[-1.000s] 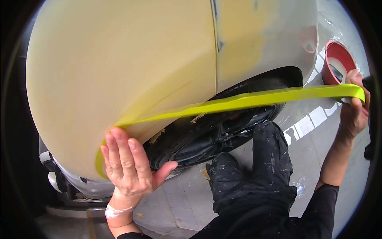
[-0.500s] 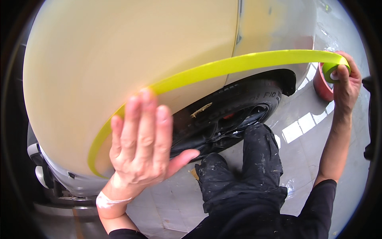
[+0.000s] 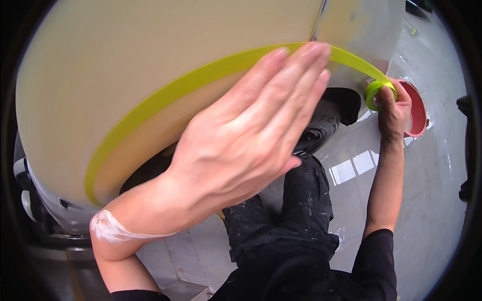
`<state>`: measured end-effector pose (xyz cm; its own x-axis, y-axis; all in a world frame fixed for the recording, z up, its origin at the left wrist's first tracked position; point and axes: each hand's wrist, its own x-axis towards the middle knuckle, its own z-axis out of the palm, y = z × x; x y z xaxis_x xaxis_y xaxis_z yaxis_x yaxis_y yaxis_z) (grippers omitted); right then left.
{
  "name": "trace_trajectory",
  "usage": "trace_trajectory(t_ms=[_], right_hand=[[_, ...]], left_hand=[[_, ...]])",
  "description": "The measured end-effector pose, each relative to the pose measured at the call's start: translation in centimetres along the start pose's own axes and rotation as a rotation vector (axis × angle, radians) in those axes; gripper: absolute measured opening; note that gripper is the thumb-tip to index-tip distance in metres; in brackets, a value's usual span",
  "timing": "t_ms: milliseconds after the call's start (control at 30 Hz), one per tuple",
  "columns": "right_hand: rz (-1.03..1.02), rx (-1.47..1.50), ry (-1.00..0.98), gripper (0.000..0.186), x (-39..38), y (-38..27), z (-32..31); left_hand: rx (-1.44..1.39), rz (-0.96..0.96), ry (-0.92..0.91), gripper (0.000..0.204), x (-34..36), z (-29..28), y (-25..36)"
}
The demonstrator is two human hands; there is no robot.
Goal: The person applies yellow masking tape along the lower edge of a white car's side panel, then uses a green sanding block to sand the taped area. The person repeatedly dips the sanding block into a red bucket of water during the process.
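Yellow-green tape [image 3: 165,90] lies on the cream vehicle panel [image 3: 125,60] in an arc from 8 o'clock, over 12 o'clock, to the roll [image 3: 369,96] at 2 o'clock; the arc runs above the dark wheel [image 3: 324,123], apparently matched to the curve of the arch.

The left hand [image 3: 241,130] is at centre, palm toward the panel and fingers aimed at 1 o'clock; the fingers are straight and close together, the thumb set apart, and nothing is gripped; the fingertips lie over the tape near the panel seam [image 3: 317,20], the flat posture presumably spreading pressure along the strip; blur leaves the firmness of contact uncertain.

The right hand [image 3: 395,115], between 2 and 3 o'clock, pinches the roll between thumb and fingers; it is held out beyond the left fingertips, probably to tension and steer the span between them; a red bucket [image 3: 417,115] stands on the floor [image 3: 427,190] behind it.
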<state>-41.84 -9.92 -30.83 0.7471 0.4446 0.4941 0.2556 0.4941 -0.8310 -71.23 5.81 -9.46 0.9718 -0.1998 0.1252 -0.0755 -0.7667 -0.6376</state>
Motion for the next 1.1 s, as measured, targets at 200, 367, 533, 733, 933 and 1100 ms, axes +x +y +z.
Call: trace_trajectory(t_ms=[200,367,533,733,933,1100], right_hand=[[-0.193,-0.176,0.124,0.044,-2.0,-1.9,-2.6],[-0.334,-0.127,0.163,0.047,-3.5,-4.3,-5.7],[-0.385,-0.208,0.073,0.048,-3.6,-6.5,-7.9],[-0.238,-0.139,0.089,0.042,-1.5,-5.4,-6.4],[-0.184,-0.081,0.021,0.041,0.5,-2.8,-3.5],[-0.145,-0.069,-0.035,0.043,1.1,-0.3,-2.0]], left_hand=[[0.165,-0.198,-0.085,0.095,-8.2,-2.6,-1.1],[0.203,-0.234,-0.044,0.099,-11.0,-1.2,-1.1],[0.219,-0.223,0.019,0.099,-10.6,-0.3,-1.1],[0.185,-0.222,-0.004,0.097,-9.0,-1.0,-0.8],[0.141,-0.155,-0.04,0.09,-5.2,-0.9,-0.5],[0.142,-0.088,-0.014,0.089,-1.2,0.0,0.1]])
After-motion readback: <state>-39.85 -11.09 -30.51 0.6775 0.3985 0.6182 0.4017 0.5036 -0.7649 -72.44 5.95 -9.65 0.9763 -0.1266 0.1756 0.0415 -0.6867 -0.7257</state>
